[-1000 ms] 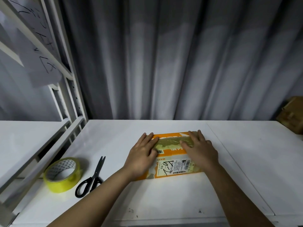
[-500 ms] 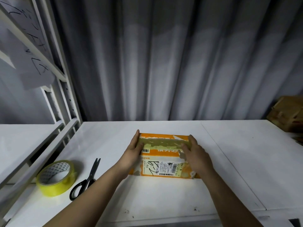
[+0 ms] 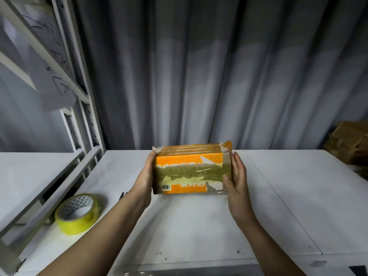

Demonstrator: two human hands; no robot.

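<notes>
Above the white bench (image 3: 199, 226), an orange box (image 3: 189, 160) is held between the left hand (image 3: 144, 180) and right hand (image 3: 237, 180), whose flat palms press its ends. A barcode sticker (image 3: 165, 187) sits at its lower left, and the white print is too blurred to read. A yellow tape roll (image 3: 77, 218) lies to the left.

Forearms (image 3: 99, 232) in from 7 and 5 o'clock; left hand (image 3: 145, 177) and right hand (image 3: 237, 179) palms face inward, right fingers (image 3: 238, 162) straight.

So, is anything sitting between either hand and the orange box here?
Nothing visible does. The left hand lies against the left end of the orange box, and the right hand touches its right end. The yellow tape roll sits well off to the left on the white table.
</notes>
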